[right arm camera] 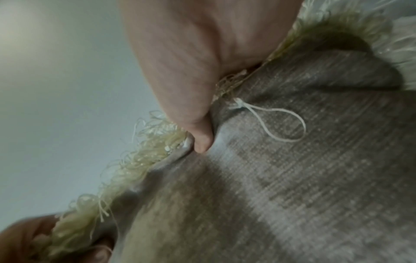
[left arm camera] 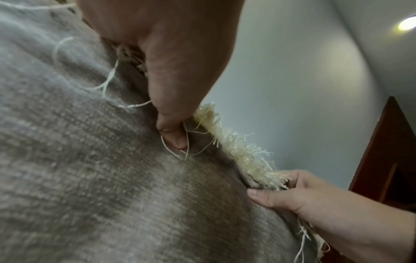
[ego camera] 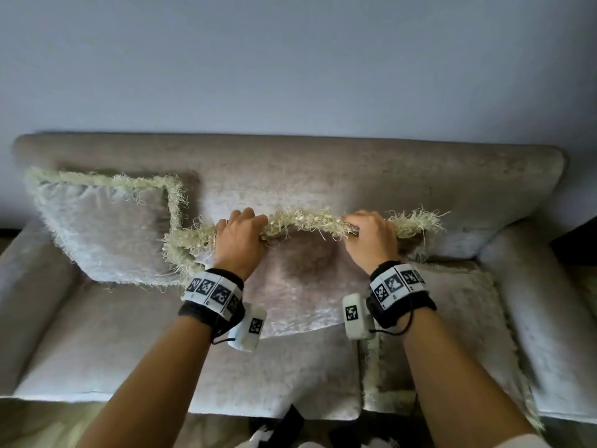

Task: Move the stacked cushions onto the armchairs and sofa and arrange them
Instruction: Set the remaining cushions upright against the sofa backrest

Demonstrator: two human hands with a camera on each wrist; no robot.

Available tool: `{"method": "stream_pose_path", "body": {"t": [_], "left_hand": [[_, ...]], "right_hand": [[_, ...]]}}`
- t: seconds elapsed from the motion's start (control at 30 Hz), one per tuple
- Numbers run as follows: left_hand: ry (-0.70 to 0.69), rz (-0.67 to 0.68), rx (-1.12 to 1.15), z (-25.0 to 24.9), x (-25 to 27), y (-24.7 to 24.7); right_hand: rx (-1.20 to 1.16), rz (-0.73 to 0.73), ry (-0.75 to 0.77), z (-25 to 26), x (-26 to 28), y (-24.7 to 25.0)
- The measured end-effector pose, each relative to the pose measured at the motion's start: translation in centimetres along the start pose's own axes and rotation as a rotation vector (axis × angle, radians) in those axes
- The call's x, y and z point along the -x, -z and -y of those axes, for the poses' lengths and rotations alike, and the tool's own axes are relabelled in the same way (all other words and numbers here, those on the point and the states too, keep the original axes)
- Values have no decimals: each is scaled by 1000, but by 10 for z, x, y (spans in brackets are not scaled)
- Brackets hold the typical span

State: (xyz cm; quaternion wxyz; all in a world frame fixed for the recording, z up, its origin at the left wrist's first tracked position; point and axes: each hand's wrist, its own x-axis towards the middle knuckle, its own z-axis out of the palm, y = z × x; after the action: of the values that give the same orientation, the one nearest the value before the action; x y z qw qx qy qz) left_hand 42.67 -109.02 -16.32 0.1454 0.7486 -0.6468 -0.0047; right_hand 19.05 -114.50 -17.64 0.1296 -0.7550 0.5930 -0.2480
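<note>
**Both hands gripping top edge of middle cushion on sofa**

Head view: left hand [ego camera: 238, 242] and right hand [ego camera: 371, 239] both clamp the fringed top edge of the middle cushion [ego camera: 300, 286]. Fingers curl over the far side of the fringe [ego camera: 303, 221], thumbs on the near face. Cushion body hangs below the knuckles, standing up against the sofa [ego camera: 387, 176] backrest, bottom edge on the seat. Fringe between the two hands bunches up; more fringe sticks out past the outer side of each hand. A second cushion [ego camera: 103, 227] leans on the backrest just left of the left hand, its fringe touching the held cushion's left corner. A third cushion [ego camera: 458, 318] lies flat on the seat below and right of the right wrist. Marker bands on both wrists.

Left wrist view: left hand [left arm camera: 171, 62] is closed on the cushion's [left arm camera: 101, 160] edge, thumb tip pressed into the grey fabric, fringe [left arm camera: 236, 147] running away from the thumb toward the right hand [left arm camera: 303, 201]. Right-hand thumb on the near face, other fingers behind the edge, mostly hidden. Loose threads loop around the left thumb.

Right wrist view: blurry. Right hand [right arm camera: 202, 71] pinches the same edge, thumb tip dug into the fabric of the cushion [right arm camera: 281, 186]. Fringe [right arm camera: 135, 160] runs from the thumb down to the left hand [right arm camera: 27, 240] at bottom left, closed on it. One loose thread loop just beside the right thumb.
</note>
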Motion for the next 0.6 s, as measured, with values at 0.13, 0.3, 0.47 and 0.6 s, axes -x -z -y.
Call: {"method": "stream_pose_path", "body": {"t": [0.13,0.3,0.47,0.6], "left_hand": [[-53,63,31,41,-16,-2],[-79,78,48,74,-40,-15],[-63,123,71,105,-60,-49],[-23,193,103,119,-83,-75]], "right_hand": [[9,29,-80,26,-2,-30],[33,59,-126,46,-22,-54],[29,133,-115,49,-45,-91],[47,208,-126,44,-65,-117]]}}
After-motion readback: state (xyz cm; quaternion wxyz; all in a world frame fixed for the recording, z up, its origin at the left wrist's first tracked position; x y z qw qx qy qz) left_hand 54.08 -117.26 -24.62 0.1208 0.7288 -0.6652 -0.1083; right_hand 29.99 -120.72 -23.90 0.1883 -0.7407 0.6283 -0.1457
